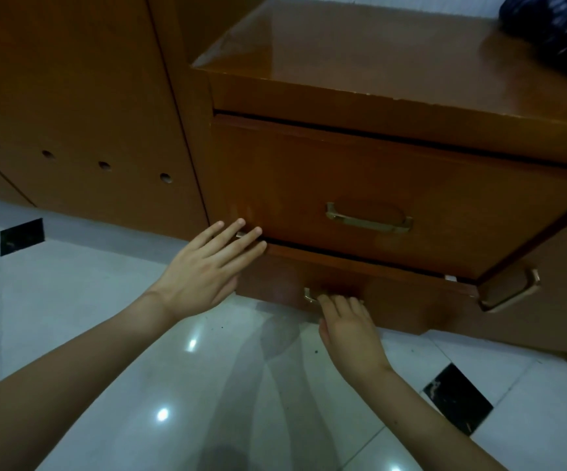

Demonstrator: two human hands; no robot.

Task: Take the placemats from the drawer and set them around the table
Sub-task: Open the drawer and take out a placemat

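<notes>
Left of the cabinet: glossy white tiled floor [81,300] with black square insets, plus tall orange-brown wooden panel [71,96] with a row of round holes. Not part of the job.

Centre-left: left hand [204,266], fingers straight and spread, fingertips [258,230] touching the left edge of the orange-brown wooden lower drawer [353,283], right at the gap under the upper orange-brown drawer [360,185]. Holding nothing, just bracing.

Centre: right hand [350,328] reaching up from the near side, fingers curled over the brass bar handle [312,295] of the lower drawer. Looks like a hook grip; finger ends hidden behind the bar, so wrap depth unclear.

Step in hand, judged: opening the lower drawer. Front sits slightly proud of the upper one, only a dark slit showing.

Doing it well:
- pull straight toward the near side, level, no twist
- hand sits at the handle's left end, so expect racking; shift to mid-bar or steady the left edge with the flat hand
- keep left fingertips out of the gap
- slow near full travel, stop not visible

Placemats: not visible. Presumably inside the lower drawer, beyond the right hand's knuckles, behind the front panel. Contents unconfirmed.

Right: upper drawer's brass handle [370,219] untouched; another brass handle [513,290] on the side face; dark bundle [553,25] on the cabinet top, far right.
</notes>
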